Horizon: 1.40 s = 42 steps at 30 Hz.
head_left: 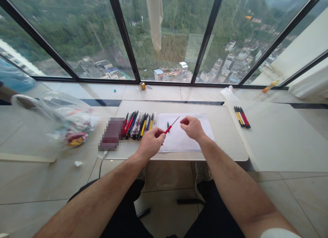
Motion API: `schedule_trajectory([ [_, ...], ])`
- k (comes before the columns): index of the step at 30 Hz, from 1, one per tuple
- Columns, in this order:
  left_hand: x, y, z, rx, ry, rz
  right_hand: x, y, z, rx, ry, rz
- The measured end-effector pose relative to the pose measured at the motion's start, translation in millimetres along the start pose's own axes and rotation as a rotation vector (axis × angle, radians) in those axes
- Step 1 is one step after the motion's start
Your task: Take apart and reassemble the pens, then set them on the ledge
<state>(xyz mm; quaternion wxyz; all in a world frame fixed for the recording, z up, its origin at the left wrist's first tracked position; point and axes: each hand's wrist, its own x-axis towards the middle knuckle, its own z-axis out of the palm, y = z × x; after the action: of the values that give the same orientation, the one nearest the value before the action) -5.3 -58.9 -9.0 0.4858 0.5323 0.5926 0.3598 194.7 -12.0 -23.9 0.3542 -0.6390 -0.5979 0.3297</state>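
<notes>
My left hand [151, 141] grips a red pen barrel [168, 129], with a thin dark refill [175, 120] sticking out of its upper end toward the right. Just right of the refill's tip, my right hand [192, 128] is closed in a pinch; whatever it may hold is too small to make out. Both hands hover over white paper [185, 144]. A small dark pen part [168, 126] lies on the sheet behind the red barrel. Left of the paper, a row of pens [138, 125] in red, black, yellow, blue and clear lies side by side.
A blurred-out dark red object [112, 133] with a cable sits at the low table's [225, 152] left. Several pens [242, 117] lie on the right-hand board [282, 139]. A plastic bag [74, 125] is at left. A can [142, 85] stands by the window.
</notes>
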Motion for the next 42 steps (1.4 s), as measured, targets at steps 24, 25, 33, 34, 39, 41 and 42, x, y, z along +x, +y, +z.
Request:
schedule_trajectory([
  [24,3.6,-5.2,-2.4,-0.050,0.056,0.002,3.2,-23.8,49.4,-0.340,-0.044,0.134],
  [25,3.6,-5.1,-2.5,-0.052,0.052,0.000,4.7,-21.8,44.6,-0.231,-0.016,0.158],
  [33,0.4,0.4,-0.6,0.007,-0.018,0.001,5.2,-12.7,-14.3,0.669,0.170,0.293],
  [34,-0.2,0.7,0.1,0.024,-0.029,0.003,3.3,-12.5,-20.1,0.723,0.167,0.281],
  [39,-2.0,-0.7,3.8,0.119,-0.062,0.030,-6.1,-12.6,-35.0,0.823,0.124,0.231],
  [41,-2.0,-2.0,5.1,0.139,-0.064,0.036,-8.3,-13.1,-35.8,0.816,0.134,0.214],
  [42,-1.9,-2.6,5.6,0.146,-0.065,0.038,-8.9,-13.5,-35.6,0.810,0.139,0.204],
])
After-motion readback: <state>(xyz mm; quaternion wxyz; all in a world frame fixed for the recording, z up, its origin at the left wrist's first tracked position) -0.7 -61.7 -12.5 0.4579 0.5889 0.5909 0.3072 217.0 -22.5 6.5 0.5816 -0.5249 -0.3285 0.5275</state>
